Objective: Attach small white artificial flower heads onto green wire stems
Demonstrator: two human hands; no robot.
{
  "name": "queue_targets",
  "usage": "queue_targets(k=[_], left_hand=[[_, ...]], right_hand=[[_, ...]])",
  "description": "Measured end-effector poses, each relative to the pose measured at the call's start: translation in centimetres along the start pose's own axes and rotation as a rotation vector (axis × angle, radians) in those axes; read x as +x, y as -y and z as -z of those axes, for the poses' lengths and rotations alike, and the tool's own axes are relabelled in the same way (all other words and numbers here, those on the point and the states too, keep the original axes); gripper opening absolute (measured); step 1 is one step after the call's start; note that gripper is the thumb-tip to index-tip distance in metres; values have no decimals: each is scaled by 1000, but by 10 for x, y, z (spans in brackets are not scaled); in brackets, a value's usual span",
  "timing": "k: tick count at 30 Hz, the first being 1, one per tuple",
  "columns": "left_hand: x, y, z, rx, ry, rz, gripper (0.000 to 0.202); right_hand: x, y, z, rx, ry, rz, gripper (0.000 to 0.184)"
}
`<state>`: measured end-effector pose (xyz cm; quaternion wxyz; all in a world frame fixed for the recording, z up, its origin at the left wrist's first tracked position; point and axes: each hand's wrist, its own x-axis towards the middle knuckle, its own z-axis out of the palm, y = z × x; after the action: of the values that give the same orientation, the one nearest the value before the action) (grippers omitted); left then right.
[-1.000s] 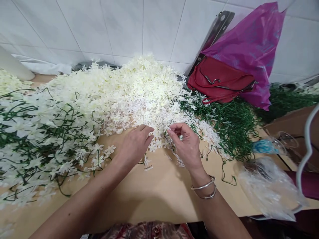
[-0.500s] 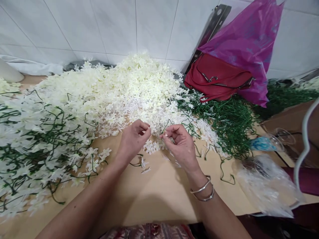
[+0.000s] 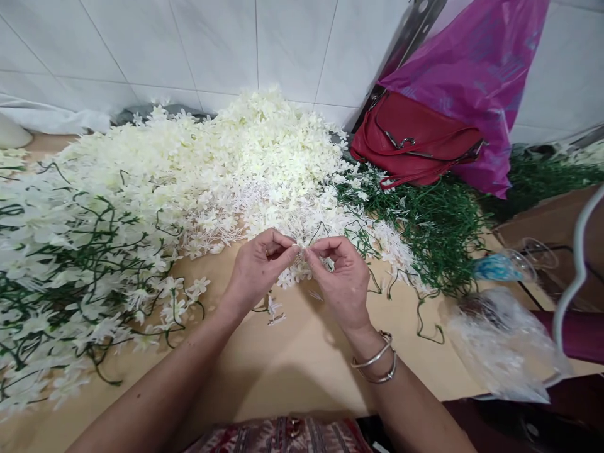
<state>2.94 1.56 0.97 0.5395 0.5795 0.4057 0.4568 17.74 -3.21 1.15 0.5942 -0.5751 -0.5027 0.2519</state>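
Note:
My left hand and my right hand meet fingertip to fingertip just above the tan table, both pinched shut on a tiny white flower piece between them. Behind them rises a big heap of loose cream-white artificial blossoms. At the left lie green vine stems fitted with white flowers. A few single blossoms lie on the table under my hands. Two silver bangles ring my right wrist.
A pile of bare green stems lies to the right. A red handbag and a purple plastic bag lean on the tiled wall. Crumpled clear plastic sits near the right table edge.
My left hand rose off the blossoms and curled into a pinch. Both hands drew together until their fingertips met over the small white piece.

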Motion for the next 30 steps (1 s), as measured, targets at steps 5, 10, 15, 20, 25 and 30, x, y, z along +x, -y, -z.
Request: queue_targets(k=[5,10,15,20,25,30], left_hand=[[-3,-3,-3,52,43,-32,12],[-4,-2,-2,111,31,-97,8],[-4,2,-2,44,31,-117,9],[-4,6,-4,189,34,-288,6],[-4,5,-2,396,20,-448,9],[-2,5,-1,453,26,-525,10]], right_hand=[[-1,-1,-2,-29,-25,-22,10],[-1,-1,-6,173,-32,-90,17],[1,-6,-8,367,-45,-235,25],[4,-11,-8,571,-44,-349,31],[4,-14,-8,515,-60,-309,30],[2,-14,-8,463,-34,-294,29]])
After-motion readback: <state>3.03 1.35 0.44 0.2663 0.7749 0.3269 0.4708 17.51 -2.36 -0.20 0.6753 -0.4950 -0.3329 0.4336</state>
